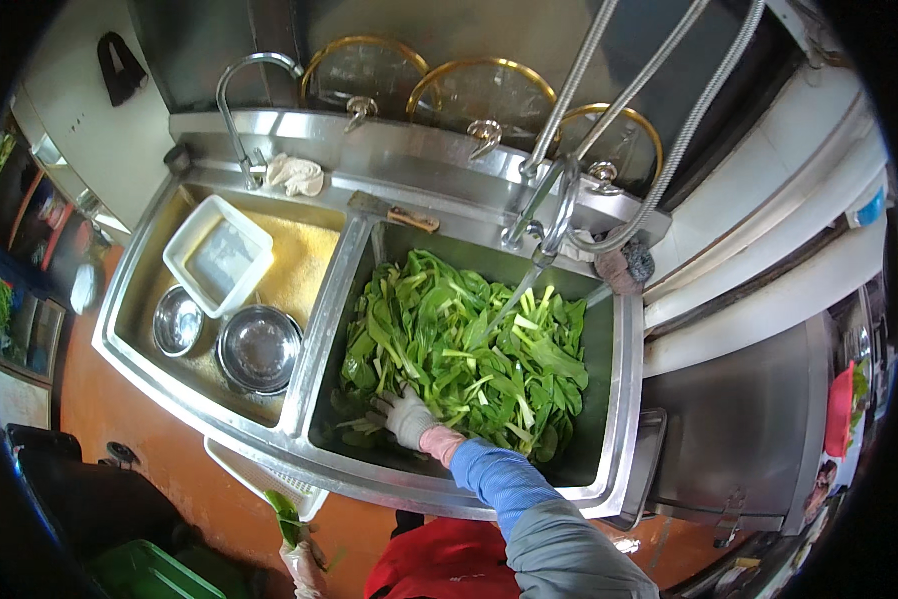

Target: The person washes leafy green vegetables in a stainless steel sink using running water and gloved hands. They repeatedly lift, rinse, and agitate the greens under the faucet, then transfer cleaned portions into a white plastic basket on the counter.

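Leafy greens with pale cut stems (471, 344) are heaped in the right basin of a stainless steel double sink (606, 449). My right hand (408, 419), in a white knit glove, reaches over the front rim. Its fingers are spread against the leaves at the near left of the heap. My left hand (304, 565) is low at the bottom edge, outside the sink, in a pale glove. A few green leaves (284, 517) stick up from its grip. A flexible spray tap (550, 243) hangs over the basin, with a stream of water falling onto the greens.
The left basin holds a white plastic tub (228, 254) and metal bowls (260, 348) in foamy yellowish water. A cleaver (393, 211) lies on the back ledge, near a curved tap (232, 97). A white perforated basket (284, 483) sits below the front rim.
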Motion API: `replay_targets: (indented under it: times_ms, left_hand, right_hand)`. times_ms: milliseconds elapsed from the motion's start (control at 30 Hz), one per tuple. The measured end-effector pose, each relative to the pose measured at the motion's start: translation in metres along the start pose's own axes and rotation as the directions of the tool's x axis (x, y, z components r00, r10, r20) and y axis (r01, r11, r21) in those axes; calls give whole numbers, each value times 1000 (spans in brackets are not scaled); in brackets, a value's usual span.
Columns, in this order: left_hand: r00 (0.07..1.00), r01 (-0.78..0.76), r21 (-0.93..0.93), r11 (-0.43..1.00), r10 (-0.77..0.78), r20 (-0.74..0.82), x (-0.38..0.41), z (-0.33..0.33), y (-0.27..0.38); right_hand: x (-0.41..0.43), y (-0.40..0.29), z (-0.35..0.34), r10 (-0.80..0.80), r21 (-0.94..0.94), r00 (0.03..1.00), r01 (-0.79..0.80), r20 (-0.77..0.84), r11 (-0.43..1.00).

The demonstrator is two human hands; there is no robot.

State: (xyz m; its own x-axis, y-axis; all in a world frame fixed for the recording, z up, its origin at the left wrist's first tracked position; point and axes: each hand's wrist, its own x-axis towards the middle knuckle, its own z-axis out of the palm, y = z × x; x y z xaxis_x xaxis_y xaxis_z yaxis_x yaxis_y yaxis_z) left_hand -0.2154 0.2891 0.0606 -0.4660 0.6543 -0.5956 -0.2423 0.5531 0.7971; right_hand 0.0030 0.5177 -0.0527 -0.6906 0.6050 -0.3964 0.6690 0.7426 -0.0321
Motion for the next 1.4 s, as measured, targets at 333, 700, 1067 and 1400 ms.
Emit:
replay_targets:
  times_ms: [333, 700, 1067, 1400]
  left_hand:
    - [968, -171, 1, 985, 168, 185, 7, 8, 29]
    - [953, -95, -58, 994, 107, 282, 14, 2, 32]
    - [967, 180, -171, 969, -142, 212, 19, -62, -41]
    - [946, 314, -420, 852, -318, 62, -67, -111, -133]
  right_hand:
    - [-81, -13, -71, 381, 678, 923, -246, -54, 693]
    - [-188, -84, -42, 718, 550, 654, -519, -238, 655]
    - [-173, -89, -33, 726, 365, 644, -633, -240, 682]
    - [-176, -93, -16, 638, 349, 601, -536, -482, 768]
